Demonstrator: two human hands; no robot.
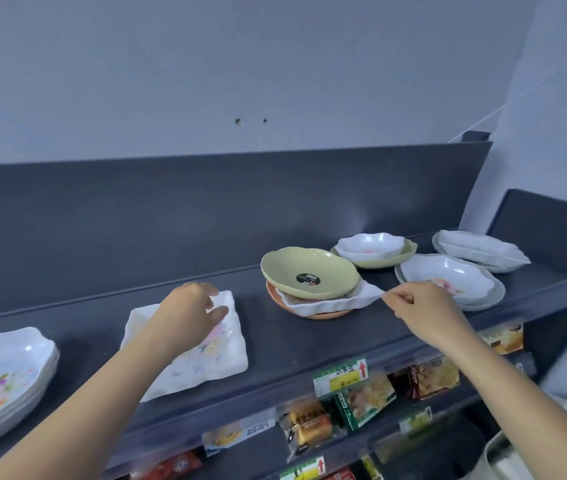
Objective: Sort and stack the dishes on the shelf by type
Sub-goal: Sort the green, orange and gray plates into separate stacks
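A white square floral plate (206, 362) lies on the dark shelf (309, 341) left of centre, and my left hand (188, 315) rests on its far part with fingers spread. In the middle, a green plate (309, 271) sits tilted on a white rectangular dish (327, 304), which lies on an orange plate (313, 315). My right hand (420, 306) pinches the right corner of that white rectangular dish. A stack of white floral plates (1, 379) stands at far left.
At the right back, a white bowl (372, 245) sits in a green plate (389, 261), with white floral dishes (448, 278) and another white dish stack (479, 251) beside it. Packaged snacks (365, 400) and price tags hang on lower shelves. The shelf has a raised back panel.
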